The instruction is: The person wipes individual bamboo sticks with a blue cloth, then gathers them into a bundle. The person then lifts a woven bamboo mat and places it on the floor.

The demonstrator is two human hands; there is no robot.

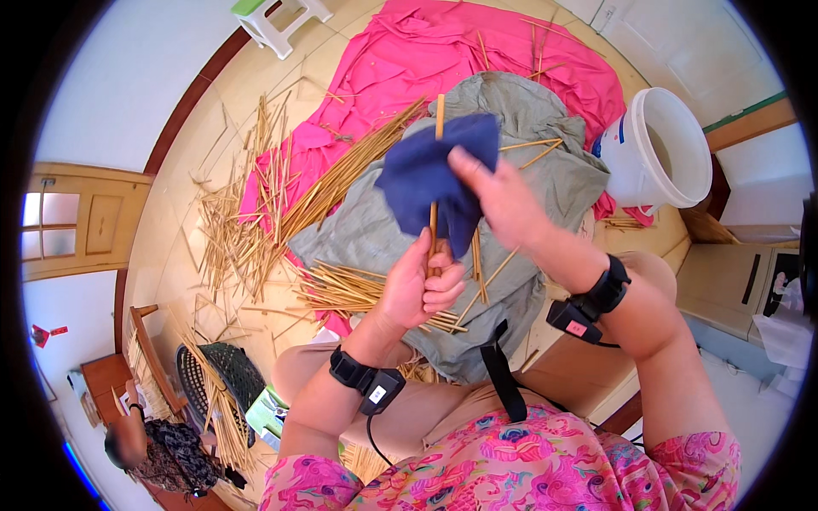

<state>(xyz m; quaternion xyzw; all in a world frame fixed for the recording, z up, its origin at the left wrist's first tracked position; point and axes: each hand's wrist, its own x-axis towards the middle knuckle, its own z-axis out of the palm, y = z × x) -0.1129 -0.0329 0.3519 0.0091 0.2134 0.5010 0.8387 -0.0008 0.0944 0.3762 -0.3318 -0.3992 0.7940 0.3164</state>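
My left hand (426, 281) is closed round a long tan stick (440, 109) held upright over the grey cloth. Higher up, my right hand (494, 192) grips a crumpled navy cloth (430, 166) that lies around the stick, its fingers mostly hidden by the fabric. The stick shows above and below the cloth. Beneath my hands a grey-green sheet (550, 111) has bundles of sticks (358, 294) and loose pieces on it.
Pink fabric (383, 43) and long sticks (239, 213) spread over the floor. A white bucket (699, 149) stands right, a stool (273, 21) at the back. At lower left are a dark basket (200, 379) and another person (162, 451) beside sticks.
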